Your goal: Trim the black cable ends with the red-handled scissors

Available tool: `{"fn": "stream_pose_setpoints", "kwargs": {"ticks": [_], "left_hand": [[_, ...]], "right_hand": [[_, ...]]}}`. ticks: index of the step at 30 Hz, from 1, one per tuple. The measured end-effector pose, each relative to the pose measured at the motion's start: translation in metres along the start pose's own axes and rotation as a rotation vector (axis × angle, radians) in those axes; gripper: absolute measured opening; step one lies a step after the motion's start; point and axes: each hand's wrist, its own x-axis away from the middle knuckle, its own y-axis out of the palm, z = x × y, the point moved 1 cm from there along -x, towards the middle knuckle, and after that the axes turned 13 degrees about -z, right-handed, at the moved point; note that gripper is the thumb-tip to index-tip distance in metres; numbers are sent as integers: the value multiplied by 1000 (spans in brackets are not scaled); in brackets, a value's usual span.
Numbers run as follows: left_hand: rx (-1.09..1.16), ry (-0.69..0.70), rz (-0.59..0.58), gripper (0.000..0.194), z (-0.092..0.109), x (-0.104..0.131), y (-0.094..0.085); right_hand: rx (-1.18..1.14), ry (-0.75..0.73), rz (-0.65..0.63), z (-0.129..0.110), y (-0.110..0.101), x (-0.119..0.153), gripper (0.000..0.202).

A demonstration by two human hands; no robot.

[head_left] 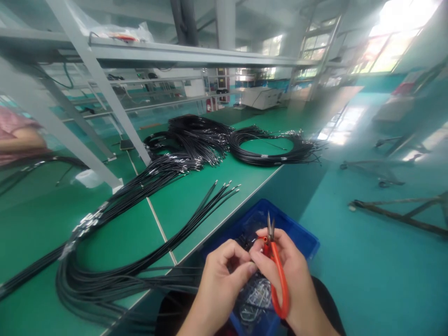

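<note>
My right hand (294, 268) is wrapped round pliers with orange handles (280, 284), their narrow metal jaws pointing up and slightly apart. Its thumb and forefinger meet the fingertips of my left hand (224, 275), which is closed in a pinch. Whatever sits between the left fingertips is too small or hidden to name. Both hands are over a blue bin (310, 242) holding small clear and metallic pieces (257, 296). Left of the hands, a bundle of thin black cables (168, 247) with light metal tips curves across the green tabletop (196, 198).
Farther back lie a heap of black cables (199, 135) and a coiled bundle (259, 157). A pale metal rack (108, 98) rises from the table. At far left is another person's arm (26, 140). Wheeled frames (402, 214) stand on the floor at right.
</note>
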Motion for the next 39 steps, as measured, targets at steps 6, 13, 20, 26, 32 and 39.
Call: {"fn": "stream_pose_setpoints", "kwargs": {"ticks": [6,13,20,26,32,39], "left_hand": [[369,-2,-135,17,2,1,-1],[419,11,-134,15,6,0,-4],[426,-57,-157,13,-1,1,-6],[443,-103,-173,12,-3,0,-8],[370,-81,-117,23,-5,-3,-5],[197,-79,5,23,-2,-3,2]], "right_hand": [[-203,30,-160,10,-4,3,33],[-261,21,-171,20,-6,-1,32],[-359,29,-218,14,-2,0,29],[-377,54,-247,11,1,0,31],[5,-65,36,17,-1,0,30],[320,-86,237,12,7,6,27]]}}
